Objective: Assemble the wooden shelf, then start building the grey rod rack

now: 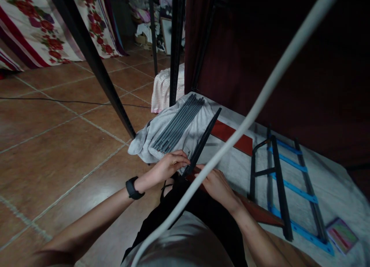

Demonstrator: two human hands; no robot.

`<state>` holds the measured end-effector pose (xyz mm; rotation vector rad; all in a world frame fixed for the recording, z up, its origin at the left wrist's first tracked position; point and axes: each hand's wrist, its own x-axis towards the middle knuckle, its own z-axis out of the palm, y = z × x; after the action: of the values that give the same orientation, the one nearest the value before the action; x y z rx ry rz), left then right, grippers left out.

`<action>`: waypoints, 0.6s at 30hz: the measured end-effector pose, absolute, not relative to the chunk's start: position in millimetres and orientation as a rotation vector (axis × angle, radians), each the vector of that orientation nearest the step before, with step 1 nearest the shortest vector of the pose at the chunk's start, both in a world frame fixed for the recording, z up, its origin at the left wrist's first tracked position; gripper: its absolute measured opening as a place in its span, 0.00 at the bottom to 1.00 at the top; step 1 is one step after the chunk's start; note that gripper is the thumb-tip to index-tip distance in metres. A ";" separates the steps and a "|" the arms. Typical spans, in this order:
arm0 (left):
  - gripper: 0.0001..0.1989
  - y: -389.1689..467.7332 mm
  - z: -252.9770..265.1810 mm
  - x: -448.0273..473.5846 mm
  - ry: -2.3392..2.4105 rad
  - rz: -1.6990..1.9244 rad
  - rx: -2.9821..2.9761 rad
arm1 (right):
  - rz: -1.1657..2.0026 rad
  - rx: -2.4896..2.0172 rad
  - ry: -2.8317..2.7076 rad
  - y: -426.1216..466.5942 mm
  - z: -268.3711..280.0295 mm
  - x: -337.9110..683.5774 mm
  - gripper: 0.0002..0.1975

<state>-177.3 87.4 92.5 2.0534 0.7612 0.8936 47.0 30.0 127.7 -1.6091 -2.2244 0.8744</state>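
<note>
My left hand [177,162], with a black band on its wrist, has its fingers pinched at the lower end of a long black bar [204,140]. Its fingertips touch the bar there, but whatever small piece they pinch is hidden. My right hand [216,184] is closed around the near end of a reddish-brown board [261,214], which runs off to the right under the wrist. Board and bar meet between both hands. Tiny metal screws [187,151] lie beside the left fingers. A pale cord [245,124] crosses in front of the right hand.
Several grey rods [179,122] lie bundled on the grey cloth [231,159]. Another red board [243,142] lies beyond. At right are a black frame [277,182], a blue-runged frame [300,190] and a colourful packet [342,235]. Black posts [95,66] rise at left from the tiled floor [58,143].
</note>
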 end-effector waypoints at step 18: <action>0.08 93.1 85.0 -173.0 0.774 0.838 1.758 | 0.930 -1.633 -2.145 30.2 124.9 49.9 0.16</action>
<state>-173.0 93.1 85.0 1.7583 0.7740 0.8381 49.9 30.2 124.9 -1.6325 -2.1451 0.9303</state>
